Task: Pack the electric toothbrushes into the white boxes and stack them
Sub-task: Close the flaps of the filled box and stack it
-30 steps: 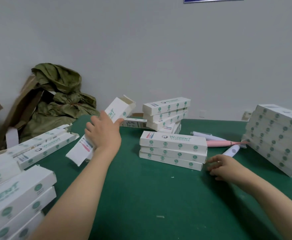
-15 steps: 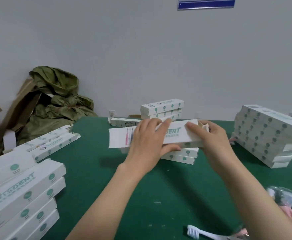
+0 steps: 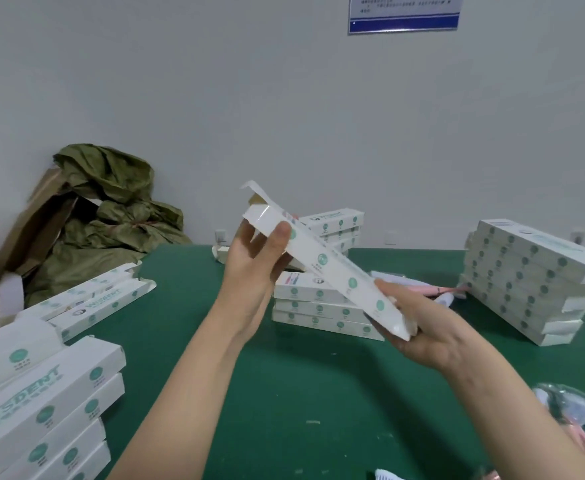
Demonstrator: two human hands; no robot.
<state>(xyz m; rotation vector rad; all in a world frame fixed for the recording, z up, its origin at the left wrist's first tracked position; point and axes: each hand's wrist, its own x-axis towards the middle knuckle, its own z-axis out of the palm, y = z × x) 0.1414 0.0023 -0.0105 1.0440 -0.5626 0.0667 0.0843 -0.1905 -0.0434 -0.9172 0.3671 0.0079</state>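
Observation:
I hold one long white box [image 3: 332, 268] with green dots tilted in the air above the green table [image 3: 284, 393]. My left hand [image 3: 254, 258] grips its raised far end, where the flap stands open. My right hand [image 3: 419, 323] cups its lower near end. Behind the box lies a stack of three white boxes [image 3: 315, 311]. Pink and white toothbrushes [image 3: 436, 289] lie on the table behind my right hand. More toothbrushes in clear wrap [image 3: 582, 414] sit at the right edge.
A tall stack of boxes [image 3: 530, 282] stands at the right, another stack [image 3: 38, 403] at the near left, loose boxes [image 3: 104, 299] beyond it, and a small pile [image 3: 339, 226] at the back. An olive bag [image 3: 107, 216] and cardboard [image 3: 24, 233] lean against the wall.
The box was level in front of me with both hands on it; now its left end is raised and its right end lowered. My view has tipped upward slightly.

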